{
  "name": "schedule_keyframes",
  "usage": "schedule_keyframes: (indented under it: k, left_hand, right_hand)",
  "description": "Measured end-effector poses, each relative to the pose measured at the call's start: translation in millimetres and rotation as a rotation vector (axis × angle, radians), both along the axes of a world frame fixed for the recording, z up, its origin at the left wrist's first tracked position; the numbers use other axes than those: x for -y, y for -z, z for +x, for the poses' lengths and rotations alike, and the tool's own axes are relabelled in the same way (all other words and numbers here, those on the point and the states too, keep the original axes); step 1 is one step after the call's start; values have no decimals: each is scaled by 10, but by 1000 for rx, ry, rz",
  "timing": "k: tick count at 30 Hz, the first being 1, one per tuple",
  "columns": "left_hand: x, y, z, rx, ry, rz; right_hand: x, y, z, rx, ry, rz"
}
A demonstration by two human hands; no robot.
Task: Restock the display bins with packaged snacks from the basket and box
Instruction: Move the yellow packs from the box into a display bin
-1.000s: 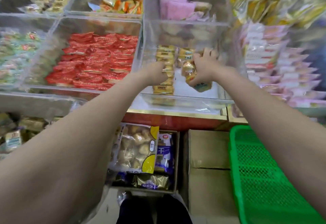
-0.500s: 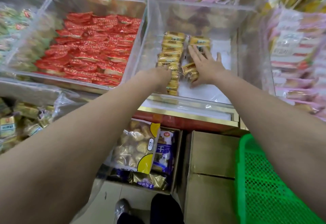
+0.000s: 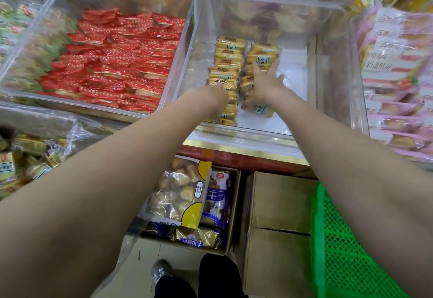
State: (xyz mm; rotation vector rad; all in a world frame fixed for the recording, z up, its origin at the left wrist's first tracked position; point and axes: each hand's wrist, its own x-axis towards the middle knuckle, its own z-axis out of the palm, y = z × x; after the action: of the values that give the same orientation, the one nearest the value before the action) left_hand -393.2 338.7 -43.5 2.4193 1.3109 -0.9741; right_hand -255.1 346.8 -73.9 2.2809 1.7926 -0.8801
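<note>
Two rows of small yellow snack packets stand on edge in a clear display bin (image 3: 328, 68). My left hand (image 3: 216, 97) rests against the left row (image 3: 228, 63); its fingers are hidden behind the wrist. My right hand (image 3: 264, 84) lies flat with fingers spread on the right row (image 3: 263, 50), holding nothing. One loose yellow packet (image 3: 263, 111) lies flat by my right thumb. The bin's right half shows bare white floor.
A bin of red packets (image 3: 117, 63) adjoins on the left, and stacked pink packets (image 3: 398, 91) on the right. Below the counter edge are an open cardboard box of bagged snacks (image 3: 185, 199), a closed carton (image 3: 276, 215) and a green mesh basket (image 3: 342, 250).
My right hand let go of the packets it held, opened flat and slid farther back over the right row. My left hand stayed on the left row.
</note>
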Motion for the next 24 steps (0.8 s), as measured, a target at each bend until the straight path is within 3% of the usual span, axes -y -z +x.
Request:
schedule_keyframes:
  k: [5,10,16,21,24]
  left_hand:
    - [-11,-38,37,-27,8,-13]
    - [5,-57,59,-36,8,-12]
    - [-31,-33,48,-54,18,-10]
    - [-104,49,2,-26,-2,-24]
    - [-79,4,-33,104,-19,19]
  right_hand:
    - [25,-35,182,-98,19,21]
    - [103,-148,369,81,12,-180]
    - [39,23,99,19,62,51]
    - [86,-72,88,99,20,-50]
    - [145,-311,93,168,-2,-6]
